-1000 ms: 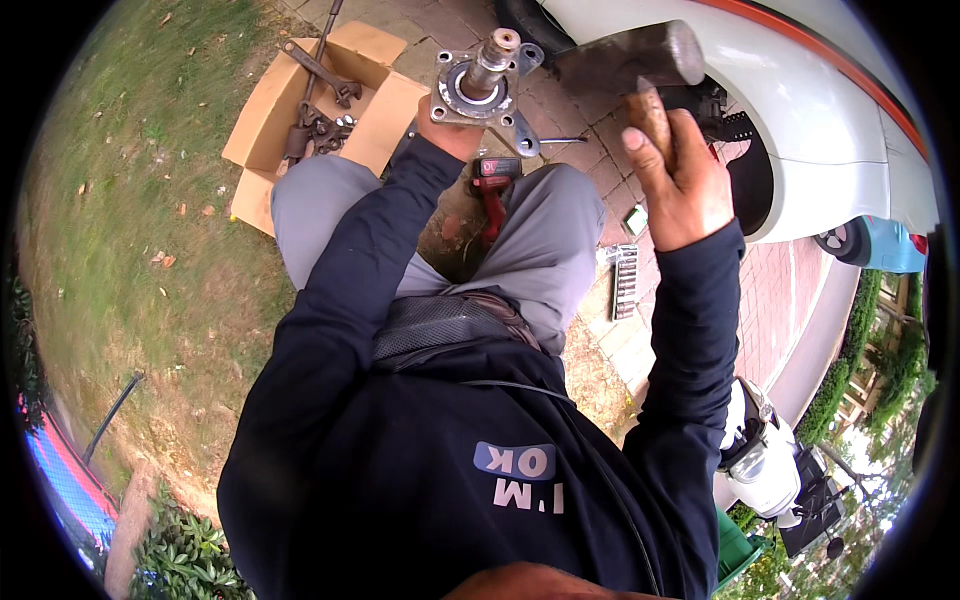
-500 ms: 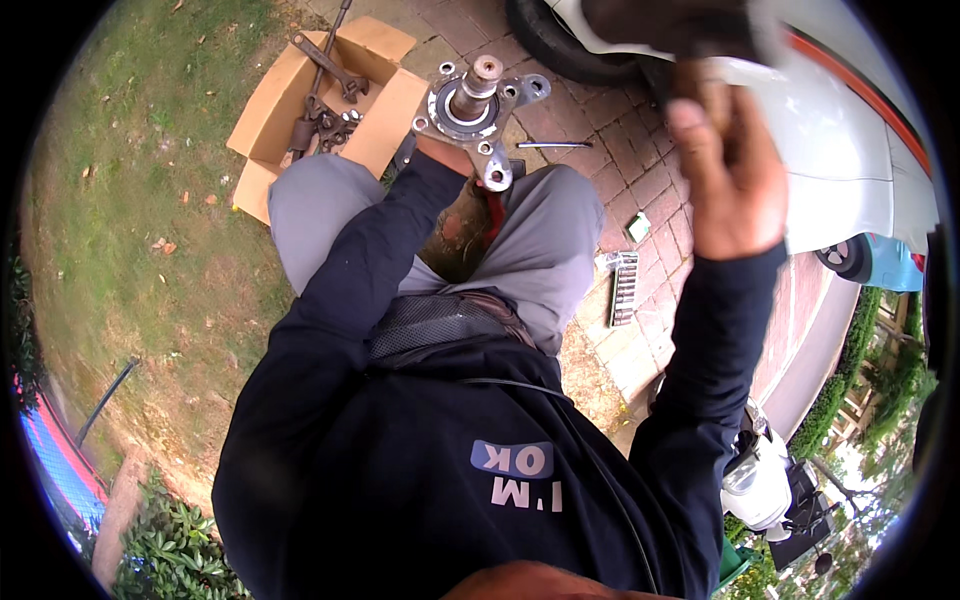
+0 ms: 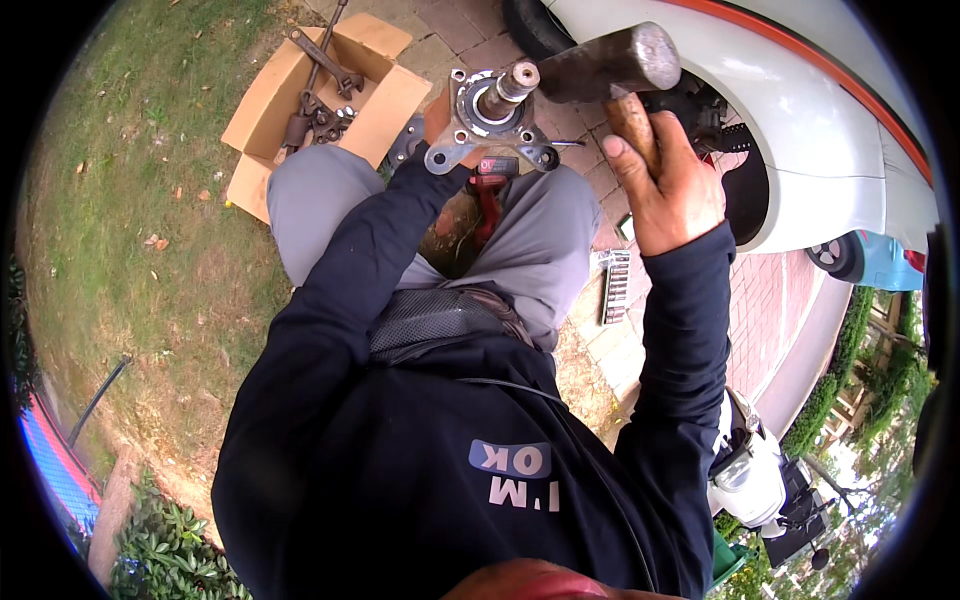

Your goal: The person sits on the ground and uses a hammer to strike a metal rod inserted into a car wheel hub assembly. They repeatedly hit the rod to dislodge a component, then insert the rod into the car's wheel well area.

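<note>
Hub (image 3: pixel 487 125) turned, hammer (image 3: pixel 608 68) lowered near its shaft (image 3: pixel 508 90), top centre; likely striking range. Right grip (image 3: pixel 680 192) clamped on hammer, left grip (image 3: pixel 437 117) on hub.

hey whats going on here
A person outdoors, beside a white car, has a flanged metal part in the left hand, its thick shaft sticking up. The right hand grips a hammer by its wooden handle, the head right next to the shaft; whether they touch is unclear. An open cardboard box of tools stands near one knee.
</note>
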The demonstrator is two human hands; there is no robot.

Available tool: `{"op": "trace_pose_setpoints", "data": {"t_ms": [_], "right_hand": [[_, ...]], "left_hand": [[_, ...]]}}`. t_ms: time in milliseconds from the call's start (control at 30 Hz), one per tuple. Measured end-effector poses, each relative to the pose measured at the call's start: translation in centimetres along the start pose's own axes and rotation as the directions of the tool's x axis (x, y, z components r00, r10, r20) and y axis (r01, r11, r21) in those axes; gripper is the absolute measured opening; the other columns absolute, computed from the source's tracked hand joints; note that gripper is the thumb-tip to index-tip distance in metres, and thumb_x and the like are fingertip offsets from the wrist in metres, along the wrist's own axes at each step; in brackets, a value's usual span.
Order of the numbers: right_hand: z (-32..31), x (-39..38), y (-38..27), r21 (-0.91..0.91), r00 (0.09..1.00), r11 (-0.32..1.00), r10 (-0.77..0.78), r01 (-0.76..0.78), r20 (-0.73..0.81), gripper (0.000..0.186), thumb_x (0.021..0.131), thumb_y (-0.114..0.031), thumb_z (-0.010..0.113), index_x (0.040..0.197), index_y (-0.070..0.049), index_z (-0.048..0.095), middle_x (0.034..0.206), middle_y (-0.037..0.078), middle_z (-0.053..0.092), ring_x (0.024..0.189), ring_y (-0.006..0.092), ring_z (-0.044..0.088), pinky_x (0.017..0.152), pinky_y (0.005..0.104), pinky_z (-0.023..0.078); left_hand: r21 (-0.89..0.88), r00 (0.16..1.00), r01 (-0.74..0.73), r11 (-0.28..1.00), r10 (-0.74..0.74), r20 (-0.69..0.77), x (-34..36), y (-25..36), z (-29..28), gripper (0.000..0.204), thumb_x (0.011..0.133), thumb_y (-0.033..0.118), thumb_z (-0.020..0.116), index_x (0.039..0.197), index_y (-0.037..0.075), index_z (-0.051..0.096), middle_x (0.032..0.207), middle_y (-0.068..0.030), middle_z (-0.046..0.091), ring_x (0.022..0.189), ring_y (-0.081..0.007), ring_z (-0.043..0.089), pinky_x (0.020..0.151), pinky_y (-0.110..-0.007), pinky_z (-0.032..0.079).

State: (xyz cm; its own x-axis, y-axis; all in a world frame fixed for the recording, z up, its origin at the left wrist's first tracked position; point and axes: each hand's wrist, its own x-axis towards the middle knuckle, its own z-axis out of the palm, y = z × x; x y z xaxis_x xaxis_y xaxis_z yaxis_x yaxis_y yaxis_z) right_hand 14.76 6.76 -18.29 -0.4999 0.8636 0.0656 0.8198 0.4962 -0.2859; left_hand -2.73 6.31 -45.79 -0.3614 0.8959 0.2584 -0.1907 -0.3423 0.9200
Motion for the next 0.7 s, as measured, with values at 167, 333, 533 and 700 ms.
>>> {"op": "trace_pose_setpoints", "data": {"t_ms": [167, 333, 533, 700], "right_hand": [[-0.6, 0.6, 0.7, 0.001, 0.999, 0.999, 0.035, -0.035, -0.040, 0.038, 0.093, -0.043, 0.065, 0.103, -0.008, 0.056, 0.074, 0.021, 0.065, 0.071, 0.0435, 0.065, 0.061, 0.0504, 0.050], [1.9, 1.2, -0.1, -0.065, 0.997, 0.996, 0.059, -0.056, 0.053, 0.039, 0.091, -0.044, 0.065, 0.103, -0.008, 0.055, 0.073, 0.022, 0.065, 0.073, 0.0445, 0.065, 0.063, 0.0524, 0.049], [0.9, 1.5, -0.4, 0.018, 1.000, 1.000, 0.012, -0.013, 0.005, 0.039, 0.093, -0.045, 0.062, 0.106, -0.009, 0.055, 0.074, 0.022, 0.067, 0.073, 0.0455, 0.065, 0.064, 0.0541, 0.050], [2.1, 2.2, 0.4, -0.035, 0.996, 0.999, 0.020, -0.017, 0.089, 0.040, 0.092, -0.047, 0.063, 0.102, -0.010, 0.054, 0.075, 0.022, 0.067, 0.075, 0.0449, 0.066, 0.066, 0.0537, 0.051]], "left_hand": [[-0.350, 0.984, 0.136, 0.927, -0.167, -0.060, 0.1, -0.5, 0.5, 0.041, 0.092, 0.021, 0.061, 0.128, 0.003, 0.056, 0.123, -0.0126, 0.064, 0.111, -0.0258, 0.064, 0.098, -0.042, 0.051], [0.454, 0.987, -0.109, 0.885, 0.151, -0.059, 1.4, 1.9, 1.7, 0.044, 0.079, 0.019, 0.081, 0.117, 0.005, 0.064, 0.107, -0.0112, 0.072, 0.101, -0.0241, 0.070, 0.086, -0.036, 0.056], [0.636, 0.988, -0.124, 0.761, 0.157, 0.005, 1.3, 1.0, 1.0, 0.033, 0.085, 0.022, 0.074, 0.113, 0.007, 0.065, 0.103, -0.0123, 0.072, 0.099, -0.0282, 0.070, 0.084, -0.037, 0.057], [0.764, 0.959, -0.285, 0.579, 0.171, 0.228, 1.2, -1.7, 0.3, 0.036, 0.091, 0.026, 0.062, 0.122, 0.009, 0.057, 0.113, -0.0121, 0.067, 0.104, -0.0283, 0.066, 0.090, -0.040, 0.053]]}}
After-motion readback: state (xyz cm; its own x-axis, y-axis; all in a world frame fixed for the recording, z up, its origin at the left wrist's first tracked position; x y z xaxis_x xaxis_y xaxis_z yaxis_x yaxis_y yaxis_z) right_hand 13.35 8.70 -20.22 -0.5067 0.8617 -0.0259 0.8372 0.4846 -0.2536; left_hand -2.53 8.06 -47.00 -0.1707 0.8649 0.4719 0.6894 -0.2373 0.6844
